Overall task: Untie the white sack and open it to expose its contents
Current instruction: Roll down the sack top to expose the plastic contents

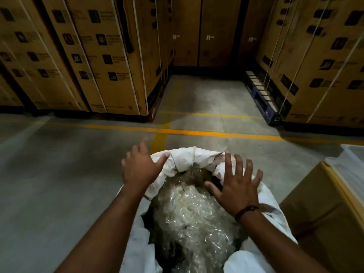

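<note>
The white sack (199,157) stands on the floor right below me, its mouth wide and its rim rolled outward. Inside lies crumpled clear plastic wrap (193,211) over something dark. My left hand (140,166) hovers over the sack's left rim, fingers spread, thumb near the rolled edge. My right hand (236,186) is above the right rim with fingers splayed, its thumb near the plastic. A dark cord band circles the right wrist. Neither hand grips anything.
A brown cardboard box (325,219) sits close on the right of the sack. Tall strapped cartons (88,56) line the left, back and right (323,62). Grey concrete floor with yellow lines (197,133) lies ahead; a dark pallet (262,99) sits under the right stack.
</note>
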The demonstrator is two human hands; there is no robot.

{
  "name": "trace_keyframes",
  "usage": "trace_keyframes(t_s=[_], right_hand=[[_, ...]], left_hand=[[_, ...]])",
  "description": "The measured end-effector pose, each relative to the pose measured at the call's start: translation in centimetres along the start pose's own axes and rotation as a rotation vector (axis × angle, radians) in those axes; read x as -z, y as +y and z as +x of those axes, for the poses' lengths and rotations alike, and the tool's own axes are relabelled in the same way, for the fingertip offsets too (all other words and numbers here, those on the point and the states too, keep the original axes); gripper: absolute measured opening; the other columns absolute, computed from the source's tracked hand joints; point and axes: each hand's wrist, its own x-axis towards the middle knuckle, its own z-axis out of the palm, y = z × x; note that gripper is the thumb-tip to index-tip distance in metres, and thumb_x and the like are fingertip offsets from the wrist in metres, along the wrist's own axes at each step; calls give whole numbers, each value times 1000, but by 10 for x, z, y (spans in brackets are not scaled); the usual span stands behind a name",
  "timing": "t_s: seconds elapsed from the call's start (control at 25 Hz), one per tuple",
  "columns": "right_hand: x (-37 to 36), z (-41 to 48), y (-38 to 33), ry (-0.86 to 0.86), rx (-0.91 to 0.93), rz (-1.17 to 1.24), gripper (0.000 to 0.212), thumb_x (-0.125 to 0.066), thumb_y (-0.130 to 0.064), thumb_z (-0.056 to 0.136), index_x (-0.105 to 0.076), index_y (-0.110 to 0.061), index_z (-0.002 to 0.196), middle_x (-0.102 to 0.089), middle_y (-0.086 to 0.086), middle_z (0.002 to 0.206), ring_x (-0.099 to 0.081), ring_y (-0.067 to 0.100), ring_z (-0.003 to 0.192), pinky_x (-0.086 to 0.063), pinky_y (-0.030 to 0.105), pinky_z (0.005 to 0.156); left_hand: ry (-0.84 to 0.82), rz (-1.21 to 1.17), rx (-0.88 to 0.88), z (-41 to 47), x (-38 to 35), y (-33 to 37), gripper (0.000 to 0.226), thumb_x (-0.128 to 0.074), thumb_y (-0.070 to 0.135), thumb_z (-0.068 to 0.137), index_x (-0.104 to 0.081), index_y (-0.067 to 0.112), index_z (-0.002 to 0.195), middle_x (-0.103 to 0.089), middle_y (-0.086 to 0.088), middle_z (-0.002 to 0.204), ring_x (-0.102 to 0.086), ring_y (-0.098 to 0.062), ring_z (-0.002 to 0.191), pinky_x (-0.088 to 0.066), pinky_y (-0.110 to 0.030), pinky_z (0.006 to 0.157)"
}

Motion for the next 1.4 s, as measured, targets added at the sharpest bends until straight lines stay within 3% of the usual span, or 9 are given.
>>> trace_keyframes(t_s=[0.16,0.36,0.52,0.64,0.72,0.84,1.0,1.12,1.4], right_hand=[[12,-41,24,-359,-292,-127,126,-51,-86,66,10,-22,156,-11,19,162,-10,54,143,-9,78,106],[39,-60,64,-519,-734,361,138,-73,-75,62,7,-7,152,-34,30,148,-40,45,134,-36,50,107],[50,-66,75,-395,-1088,1048,84,-72,-64,74,-58,8,115,-71,18,99,-68,29,92,-53,37,86],[73,-62,77,-265,-1158,1613,33,-36,-29,105,-54,-7,88,-64,3,46,-61,11,43,-49,18,50],[80,-66,73,-294,-1056,1670,31,-49,-35,98,-62,-7,95,-71,7,59,-67,12,50,-54,17,51],[55,-71,76,-267,-1033,1426,96,-89,-63,40,-68,-6,114,-73,12,104,-69,26,94,-55,41,93],[87,-94,49,-91,-998,884,103,-81,-50,72,-27,-8,149,-41,21,148,-42,39,134,-31,46,110],[80,-130,41,-82,-1086,751,128,-76,-74,58,-13,-14,152,-34,23,152,-36,43,138,-27,60,111],[87,-174,24,-383,-1061,942,134,-85,-59,59,-3,-11,152,-41,20,147,-46,39,131,-36,47,109]], left_hand=[[-212,157,193,-48,7,-25,127,-45,100,58,-14,28,158,-42,-18,151,-43,-42,136,-32,-59,111],[-368,29,627,-100,24,-61,145,-53,103,40,-10,26,155,-52,-22,142,-61,-45,116,-32,-66,107],[-340,-747,783,-117,20,-84,87,-77,61,77,-51,-1,132,-64,-22,125,-65,-39,109,-51,-42,83],[-430,-1384,737,-97,27,-103,49,-62,36,93,-58,1,128,-68,-13,102,-68,-28,87,-53,-36,78],[-577,-1523,742,-98,25,-113,66,-74,40,80,-59,3,132,-66,-10,82,-65,-22,69,-50,-33,70],[-666,-1431,743,-105,19,-110,58,-73,44,78,-66,3,118,-67,-15,82,-68,-28,72,-51,-37,74],[-279,-1029,900,-107,25,-83,124,-83,75,45,-44,9,143,-59,-18,133,-63,-39,114,-49,-53,101],[-151,-820,885,-143,25,-79,133,-77,76,61,-16,10,159,-27,-26,160,-35,-49,143,-31,-61,116],[-295,-873,1014,-220,-4,-82,139,-94,62,48,-17,8,152,-41,-27,149,-50,-46,129,-47,-55,103]])
